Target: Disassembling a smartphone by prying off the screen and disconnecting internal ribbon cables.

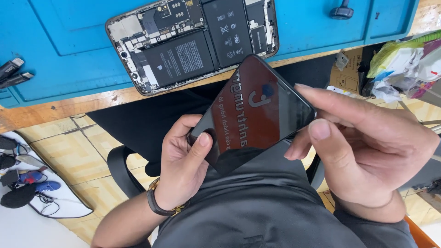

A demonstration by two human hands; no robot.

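A: What do the hands hold?

B: Nearest, above the lap, the left hand (183, 158) is closed around the lower end of a black phone screen panel (250, 115), with the thumb pressed on the glass. The right hand (363, 142) pinches the panel's right edge between thumb and fingers. The panel is tilted and its glass reflects something reddish.

A: And further away?

B: Behind it, at the front edge of the blue work mat (69, 41), an opened phone body (193, 41) lies flat and shows its black battery (183, 57) and boards. Two dark tools (14, 72) lie at the mat's left edge. A black knob (342, 11) stands near its far right corner.
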